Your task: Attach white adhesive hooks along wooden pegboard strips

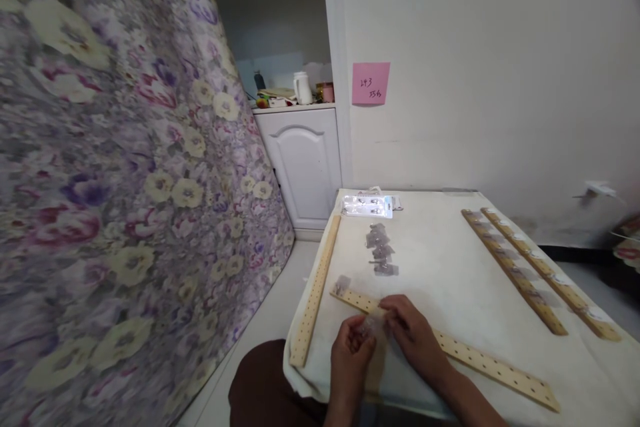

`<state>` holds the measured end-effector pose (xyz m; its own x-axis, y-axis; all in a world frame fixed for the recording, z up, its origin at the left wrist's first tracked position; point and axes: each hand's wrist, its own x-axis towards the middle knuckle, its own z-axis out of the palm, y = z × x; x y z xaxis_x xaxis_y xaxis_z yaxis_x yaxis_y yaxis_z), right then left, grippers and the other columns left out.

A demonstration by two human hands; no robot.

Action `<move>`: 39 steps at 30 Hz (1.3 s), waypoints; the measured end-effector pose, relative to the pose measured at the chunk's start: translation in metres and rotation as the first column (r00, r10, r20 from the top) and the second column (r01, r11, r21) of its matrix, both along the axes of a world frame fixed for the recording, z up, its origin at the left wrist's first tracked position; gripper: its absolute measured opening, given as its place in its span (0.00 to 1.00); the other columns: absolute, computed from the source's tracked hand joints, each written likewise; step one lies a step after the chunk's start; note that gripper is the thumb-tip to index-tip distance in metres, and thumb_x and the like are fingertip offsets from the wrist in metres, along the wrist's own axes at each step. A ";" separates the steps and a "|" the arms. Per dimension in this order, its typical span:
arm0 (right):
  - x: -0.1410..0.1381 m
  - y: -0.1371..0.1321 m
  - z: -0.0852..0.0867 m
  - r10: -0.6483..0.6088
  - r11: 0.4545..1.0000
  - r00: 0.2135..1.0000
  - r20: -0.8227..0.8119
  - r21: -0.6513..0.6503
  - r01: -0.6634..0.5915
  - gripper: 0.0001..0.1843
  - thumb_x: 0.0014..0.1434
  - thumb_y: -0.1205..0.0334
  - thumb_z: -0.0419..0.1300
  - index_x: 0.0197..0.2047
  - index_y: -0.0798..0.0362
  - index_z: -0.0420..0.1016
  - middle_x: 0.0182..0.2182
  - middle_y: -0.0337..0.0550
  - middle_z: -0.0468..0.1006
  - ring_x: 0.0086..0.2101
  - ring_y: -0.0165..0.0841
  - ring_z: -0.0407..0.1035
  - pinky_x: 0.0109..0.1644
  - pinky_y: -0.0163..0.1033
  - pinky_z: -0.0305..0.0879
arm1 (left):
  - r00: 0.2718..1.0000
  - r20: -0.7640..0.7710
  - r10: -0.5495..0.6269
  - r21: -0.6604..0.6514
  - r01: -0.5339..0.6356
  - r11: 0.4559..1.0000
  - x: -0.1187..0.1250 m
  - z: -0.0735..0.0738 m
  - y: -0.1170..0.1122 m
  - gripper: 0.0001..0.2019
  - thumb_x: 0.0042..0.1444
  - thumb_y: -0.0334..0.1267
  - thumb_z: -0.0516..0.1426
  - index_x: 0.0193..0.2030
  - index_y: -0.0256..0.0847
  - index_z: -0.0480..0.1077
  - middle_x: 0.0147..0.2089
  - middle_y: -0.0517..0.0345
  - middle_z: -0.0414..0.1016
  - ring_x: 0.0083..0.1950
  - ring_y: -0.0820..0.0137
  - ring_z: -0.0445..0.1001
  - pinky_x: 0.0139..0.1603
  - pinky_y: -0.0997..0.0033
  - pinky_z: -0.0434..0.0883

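Observation:
My left hand (351,345) is closed, its fingertips pinching a small clear plastic packet (371,324). My right hand (411,328) grips the packet's other side with bent fingers; what is inside is too blurred to make out. Under both hands a pale wooden strip (493,365) with rows of holes lies slantwise across the table, its middle hidden by my right hand and forearm. At the strip's far left end rests another small clear packet (342,285). Beyond my hands, several grey translucent packets (381,250) lie in an overlapping row.
A second holed strip (316,293) lies along the table's left edge. Two browner strips (515,270) bearing small packets lie at the right. A clear blister pack (367,205) is at the back of the cloth-covered table (435,240). A floral curtain (145,213) hangs at left.

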<state>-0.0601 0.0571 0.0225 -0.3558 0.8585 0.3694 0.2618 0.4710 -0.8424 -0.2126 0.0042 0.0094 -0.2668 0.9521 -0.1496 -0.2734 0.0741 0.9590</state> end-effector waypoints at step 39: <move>-0.053 0.091 -0.033 0.013 0.938 0.994 0.105 -0.345 0.024 0.09 0.48 0.62 0.54 0.31 0.55 0.73 0.20 0.37 0.70 0.24 0.31 0.64 0.29 0.34 0.57 | 0.417 -0.899 0.130 0.142 -0.003 0.990 -0.010 -0.021 0.003 0.24 0.57 0.26 0.45 0.60 0.40 0.63 0.51 0.46 0.68 0.51 0.62 0.65 0.55 0.58 0.65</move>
<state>-0.1135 0.1484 -0.0105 -0.3708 0.9286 0.0114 0.3581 0.1543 -0.9209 -0.2224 0.0070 -0.0119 -0.2501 0.9163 0.3129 0.7573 -0.0163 0.6528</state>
